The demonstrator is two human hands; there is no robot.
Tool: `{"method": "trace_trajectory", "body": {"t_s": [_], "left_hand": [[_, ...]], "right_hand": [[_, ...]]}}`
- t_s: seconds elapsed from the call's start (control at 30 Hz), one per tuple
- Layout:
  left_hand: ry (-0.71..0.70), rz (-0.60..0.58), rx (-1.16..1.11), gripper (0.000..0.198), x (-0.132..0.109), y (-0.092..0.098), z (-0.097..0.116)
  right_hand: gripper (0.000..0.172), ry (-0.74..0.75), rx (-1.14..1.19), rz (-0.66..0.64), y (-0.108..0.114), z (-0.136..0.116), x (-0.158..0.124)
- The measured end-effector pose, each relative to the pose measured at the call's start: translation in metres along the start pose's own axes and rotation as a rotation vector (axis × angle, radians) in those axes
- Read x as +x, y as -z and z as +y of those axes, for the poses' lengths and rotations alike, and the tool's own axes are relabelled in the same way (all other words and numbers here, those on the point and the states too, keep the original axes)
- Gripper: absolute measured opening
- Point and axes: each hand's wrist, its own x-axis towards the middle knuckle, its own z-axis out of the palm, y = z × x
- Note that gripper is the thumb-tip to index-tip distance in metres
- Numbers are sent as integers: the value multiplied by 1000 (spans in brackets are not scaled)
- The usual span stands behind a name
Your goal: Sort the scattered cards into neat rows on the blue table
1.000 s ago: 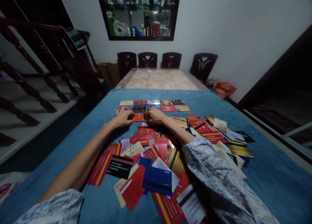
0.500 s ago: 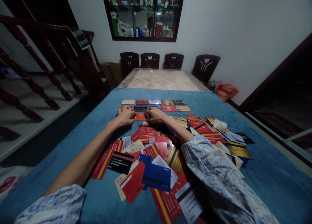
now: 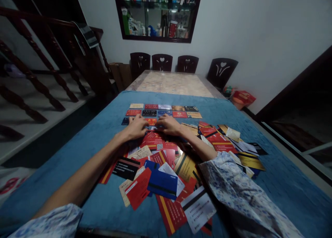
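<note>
A red card with yellow marks lies flat between my two hands, in the nearest of the laid-out rows. My left hand is just left of it and slightly nearer to me, its fingers loosely bent and apart, over the top edge of the card pile. At the card's right end, my right hand rests palm down with curved fingers, the tips close to or on the card. A dark blue card lies left of my left hand. Neither hand visibly grips a card; the undersides of the fingers are hidden.
Two rows of cards, including a black card and an orange card, lie beyond my hands. A loose, overlapping pile with a blue card spreads nearer me and rightward on the blue cloth. Several chairs stand behind the table.
My left hand has drawn back toward me from the red card's left end, uncovering more of the dark blue card. My right hand has barely moved. The view has shifted slightly.
</note>
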Motion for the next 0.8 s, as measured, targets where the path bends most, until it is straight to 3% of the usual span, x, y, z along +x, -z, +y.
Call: {"method": "trace_trajectory", "body": {"t_s": [0.27,0.47,0.8], "left_hand": [[21,-51,-91,24,-24,-1,17],[7,-52,-105,20,-25,-6,22],[-28,9,-35,17,-28,-13,19]], "right_hand": [[25,92,70,-39,-2,-9,-13],[25,101,47,-79,-7,-8,-15],[19,122,75,-27,-11,-8,-15]]}}
